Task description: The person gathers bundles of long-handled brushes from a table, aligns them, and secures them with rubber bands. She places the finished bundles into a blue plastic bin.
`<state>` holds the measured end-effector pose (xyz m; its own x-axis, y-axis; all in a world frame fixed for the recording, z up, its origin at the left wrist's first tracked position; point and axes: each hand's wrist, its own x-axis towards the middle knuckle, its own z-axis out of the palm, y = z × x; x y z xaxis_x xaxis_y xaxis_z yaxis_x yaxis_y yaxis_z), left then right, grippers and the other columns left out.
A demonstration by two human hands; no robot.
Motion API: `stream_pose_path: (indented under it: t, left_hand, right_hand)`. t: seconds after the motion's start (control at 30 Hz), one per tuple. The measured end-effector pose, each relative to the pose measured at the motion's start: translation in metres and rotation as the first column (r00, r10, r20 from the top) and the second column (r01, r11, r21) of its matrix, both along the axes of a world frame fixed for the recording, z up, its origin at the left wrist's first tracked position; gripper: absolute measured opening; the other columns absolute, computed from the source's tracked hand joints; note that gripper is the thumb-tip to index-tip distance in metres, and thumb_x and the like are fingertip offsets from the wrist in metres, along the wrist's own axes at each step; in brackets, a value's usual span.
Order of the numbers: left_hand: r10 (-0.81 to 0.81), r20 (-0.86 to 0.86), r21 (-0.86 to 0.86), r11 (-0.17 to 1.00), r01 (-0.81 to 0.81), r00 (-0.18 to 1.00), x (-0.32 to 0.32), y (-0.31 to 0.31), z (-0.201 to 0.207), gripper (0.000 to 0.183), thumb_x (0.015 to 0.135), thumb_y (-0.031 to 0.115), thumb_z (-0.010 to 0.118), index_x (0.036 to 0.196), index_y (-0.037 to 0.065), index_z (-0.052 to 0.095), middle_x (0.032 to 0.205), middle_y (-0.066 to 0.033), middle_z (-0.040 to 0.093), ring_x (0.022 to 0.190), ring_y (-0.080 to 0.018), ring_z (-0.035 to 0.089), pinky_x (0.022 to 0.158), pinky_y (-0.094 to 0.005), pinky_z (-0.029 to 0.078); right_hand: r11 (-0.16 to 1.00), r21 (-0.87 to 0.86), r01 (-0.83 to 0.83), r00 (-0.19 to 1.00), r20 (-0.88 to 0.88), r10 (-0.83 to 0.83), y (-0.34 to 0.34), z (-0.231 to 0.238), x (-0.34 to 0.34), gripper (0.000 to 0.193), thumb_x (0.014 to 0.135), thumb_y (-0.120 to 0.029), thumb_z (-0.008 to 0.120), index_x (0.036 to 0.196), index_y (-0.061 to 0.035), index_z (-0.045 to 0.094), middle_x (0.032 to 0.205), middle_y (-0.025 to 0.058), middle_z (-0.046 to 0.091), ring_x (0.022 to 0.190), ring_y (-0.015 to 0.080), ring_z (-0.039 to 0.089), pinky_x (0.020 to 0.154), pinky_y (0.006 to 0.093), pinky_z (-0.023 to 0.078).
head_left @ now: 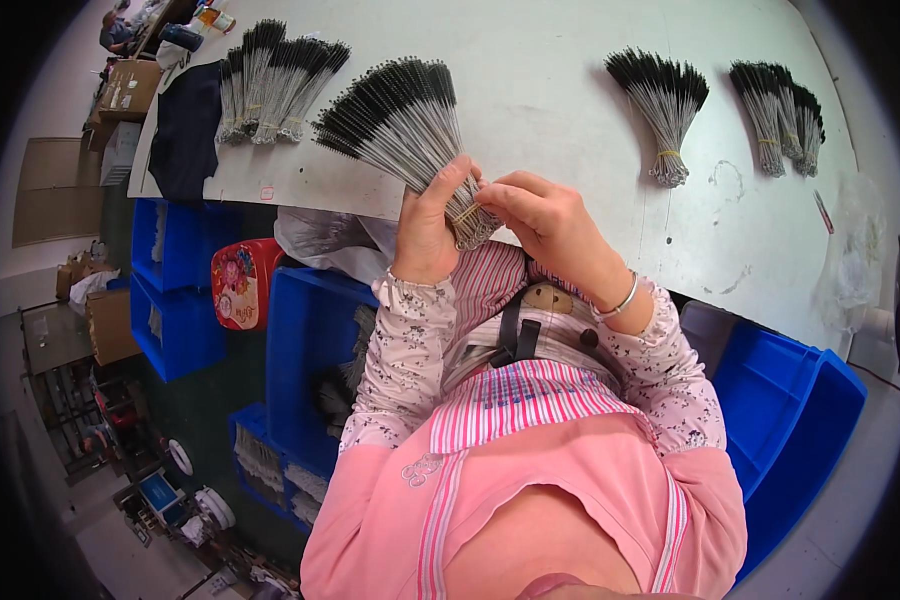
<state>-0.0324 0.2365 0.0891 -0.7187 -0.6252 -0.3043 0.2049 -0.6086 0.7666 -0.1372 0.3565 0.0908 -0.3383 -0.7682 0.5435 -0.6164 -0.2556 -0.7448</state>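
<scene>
A thick bundle of thin wire brushes (395, 118), black bristles fanned out at the far end, lies tilted over the table's near edge. My left hand (430, 225) is wrapped round its wire stems near the looped ends. A tan rubber band (467, 214) circles the stems just above those loops. On the other side, my right hand (545, 222) has thumb and fingers pinched together against the bundle at the band. Whether the fingertips grip the band or the wires is hidden.
Banded brush bundles (280, 85) lie at the table's far left, another bundle (667, 120) to the right and more bundles (778, 118) beyond it. A dark cloth (185, 135), a red pen (823, 212), blue crates (295, 350) and a red container (242, 283) are around me.
</scene>
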Motion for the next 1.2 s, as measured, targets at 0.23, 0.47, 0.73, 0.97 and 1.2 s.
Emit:
stream_pose_path:
  t: [0.23, 0.47, 0.73, 0.97, 1.2]
  left_hand:
    - [0.071, 0.045, -0.008, 0.997, -0.071, 0.996, -0.003, 0.006, 0.008, 0.022, 0.092, 0.023, 0.061, 0.105, 0.006, 0.055, 0.089, -0.0053, 0.061, 0.076, -0.0146, 0.061, 0.066, -0.0284, 0.052]
    - [0.137, 0.079, -0.081, 0.988, -0.131, 0.987, -0.008, 0.004, 0.007, 0.016, 0.093, 0.018, 0.056, 0.106, 0.008, 0.057, 0.094, -0.0029, 0.060, 0.086, -0.0141, 0.060, 0.076, -0.0302, 0.049]
    - [-0.112, 0.008, 0.085, 0.990, 0.111, 0.994, 0.002, -0.010, -0.023, 0.047, 0.087, 0.000, 0.055, 0.130, 0.009, 0.038, 0.107, -0.0060, 0.053, 0.094, -0.0187, 0.058, 0.076, -0.0354, 0.052]
    - [-0.111, 0.195, 0.121, 0.989, 0.088, 0.975, 0.003, 0.002, -0.049, 0.028, 0.086, 0.000, 0.060, 0.112, -0.001, 0.050, 0.098, -0.0081, 0.062, 0.083, -0.0195, 0.064, 0.073, -0.0336, 0.056]
    - [-0.336, -0.042, 0.501, 0.808, 0.311, 0.941, 0.001, -0.010, -0.054, 0.012, 0.084, 0.010, 0.066, 0.092, 0.002, 0.062, 0.084, -0.0077, 0.065, 0.075, -0.0179, 0.065, 0.064, -0.0317, 0.055]
  right_hand:
    - [0.984, 0.163, -0.070, 0.925, -0.360, 0.125, 0.003, 0.012, -0.011, 0.023, 0.077, -0.002, 0.061, 0.099, -0.0024, 0.061, 0.090, 0.0113, 0.063, 0.075, 0.0277, 0.065, 0.062, 0.0350, 0.053]
    - [0.974, 0.211, -0.089, 0.734, -0.646, 0.207, -0.001, 0.019, -0.012, 0.012, 0.073, -0.011, 0.059, 0.080, -0.0015, 0.056, 0.078, 0.0104, 0.059, 0.069, 0.0254, 0.065, 0.058, 0.0346, 0.054]
    - [0.916, 0.349, -0.195, 0.880, -0.351, 0.321, -0.018, -0.008, -0.037, 0.009, 0.074, -0.006, 0.061, 0.081, -0.0007, 0.060, 0.075, 0.0128, 0.060, 0.065, 0.0306, 0.062, 0.060, 0.0378, 0.052]
    - [0.912, 0.330, -0.242, 0.937, -0.166, 0.308, -0.010, -0.055, -0.034, 0.009, 0.072, -0.005, 0.062, 0.078, 0.0005, 0.058, 0.071, 0.0134, 0.059, 0.060, 0.0302, 0.060, 0.058, 0.0362, 0.049]
    - [0.995, 0.099, 0.006, 0.986, 0.163, -0.022, 0.008, -0.058, -0.006, 0.008, 0.070, -0.001, 0.058, 0.078, 0.0002, 0.055, 0.073, 0.0125, 0.058, 0.058, 0.0239, 0.057, 0.054, 0.0317, 0.046]
